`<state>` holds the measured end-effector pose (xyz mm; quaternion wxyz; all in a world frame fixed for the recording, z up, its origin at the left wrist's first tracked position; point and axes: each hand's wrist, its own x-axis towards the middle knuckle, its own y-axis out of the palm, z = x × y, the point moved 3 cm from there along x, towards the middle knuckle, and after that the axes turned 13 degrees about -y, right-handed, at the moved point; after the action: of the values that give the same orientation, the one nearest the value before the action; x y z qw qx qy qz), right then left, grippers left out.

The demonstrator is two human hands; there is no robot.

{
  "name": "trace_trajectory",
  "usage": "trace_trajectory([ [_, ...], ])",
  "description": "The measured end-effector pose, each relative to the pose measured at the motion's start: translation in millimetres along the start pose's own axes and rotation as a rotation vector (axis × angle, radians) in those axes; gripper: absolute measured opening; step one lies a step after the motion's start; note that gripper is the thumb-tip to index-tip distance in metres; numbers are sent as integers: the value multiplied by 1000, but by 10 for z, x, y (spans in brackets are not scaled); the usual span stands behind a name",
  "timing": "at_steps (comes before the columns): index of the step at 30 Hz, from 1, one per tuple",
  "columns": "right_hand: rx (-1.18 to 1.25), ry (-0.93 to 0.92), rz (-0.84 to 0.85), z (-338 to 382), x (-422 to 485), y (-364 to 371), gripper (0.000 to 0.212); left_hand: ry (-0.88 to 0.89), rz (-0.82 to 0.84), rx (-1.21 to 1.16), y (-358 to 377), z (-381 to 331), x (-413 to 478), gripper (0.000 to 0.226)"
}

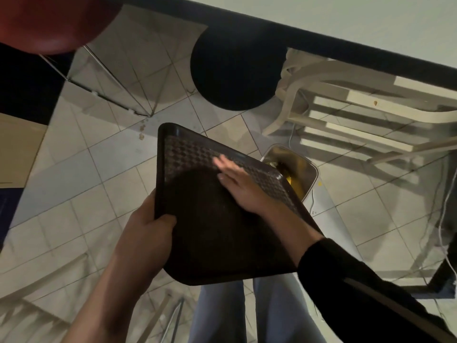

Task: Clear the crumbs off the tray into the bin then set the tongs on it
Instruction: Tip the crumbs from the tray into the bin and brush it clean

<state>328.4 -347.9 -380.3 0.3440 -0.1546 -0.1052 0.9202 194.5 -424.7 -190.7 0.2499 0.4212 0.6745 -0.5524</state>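
A dark textured tray (197, 231) is held tilted above the tiled floor, its far right corner over a small metal bin (303, 174). My left hand (146, 233) grips the tray's left rim, thumb on top. Flat on the tray's upper surface lies my right hand (237, 184), fingers spread and blurred, holding nothing. The bin is open and shows yellowish scraps inside. No tongs are in view, and I cannot make out crumbs on the dark tray.
A black round stool (235, 75) stands behind the tray. A white slatted chair (346, 115) is at the right, above the bin, under a white table edge (346, 21). Cables (445, 219) run along the floor at far right. Small crumbs (142, 129) lie on the tiles.
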Motion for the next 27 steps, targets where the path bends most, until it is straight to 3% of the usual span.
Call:
trace_trajectory([
  [6, -64, 559, 34, -1036, -703, -318, 54, 9, -6, 10, -85, 37, -8, 50],
  [8, -100, 508, -27, -867, -788, -343, 54, 18, -14, 29, -91, 36, -5, 51],
  [10, -68, 292, -39, -406, -813, -243, 51, 36, -33, 35, -90, 7, -8, 53],
  [13, -27, -36, 101, 400, -895, 70, 49, 32, -37, 10, -109, -16, -3, 53],
  [15, -16, -126, 166, 457, -934, 153, 49, -1, -22, -24, -143, 13, 8, 51],
  [20, -1, 289, 92, -484, -813, -58, 52, -49, 15, -160, -275, 65, -38, 52],
  [23, -27, 376, 112, -770, -689, -206, 51, -55, 26, -203, -371, 51, -61, 49],
  [27, -299, 475, 225, -932, -574, -371, 53, -56, 45, -192, -438, 67, -59, 43],
])
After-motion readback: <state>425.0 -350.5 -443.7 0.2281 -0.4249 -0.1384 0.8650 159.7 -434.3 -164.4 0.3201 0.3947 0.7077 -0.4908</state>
